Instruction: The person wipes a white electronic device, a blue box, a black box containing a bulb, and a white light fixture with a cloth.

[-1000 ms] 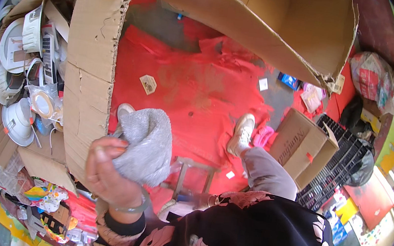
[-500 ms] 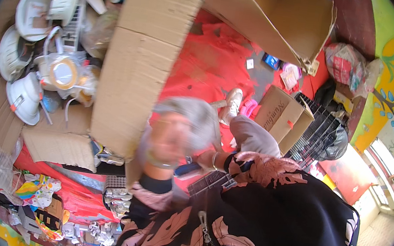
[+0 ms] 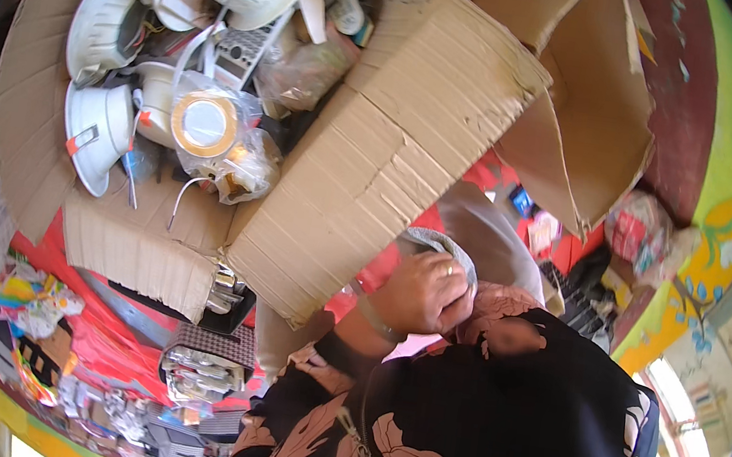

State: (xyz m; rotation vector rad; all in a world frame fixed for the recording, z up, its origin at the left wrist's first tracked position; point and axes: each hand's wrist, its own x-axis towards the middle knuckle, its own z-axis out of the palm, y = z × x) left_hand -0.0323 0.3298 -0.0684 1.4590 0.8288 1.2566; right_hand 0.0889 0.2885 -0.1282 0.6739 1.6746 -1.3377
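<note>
My left hand [image 3: 421, 291], with a ring and a wrist bangle, is closed around a grey cloth [image 3: 443, 245] and held close to my chest over the dark flowered top. It sits just right of a large cardboard flap [image 3: 385, 152] of an open box [image 3: 30, 73]. The box holds several white round lamp fittings [image 3: 96, 133], and one gold-rimmed fitting lies in a clear plastic bag [image 3: 206, 126]. My right hand is out of sight.
A second open cardboard box [image 3: 584, 119] stands at the upper right. A red mat [image 3: 92, 340] covers the floor. A dark patterned box of metal parts [image 3: 206, 357] and small packets [image 3: 33, 300] lie lower left. A pink bag [image 3: 636, 229] rests by the painted wall.
The view has swung from the red mat to over the box of fittings. My left hand has drawn the grey cloth in from in front of me up to my chest.
</note>
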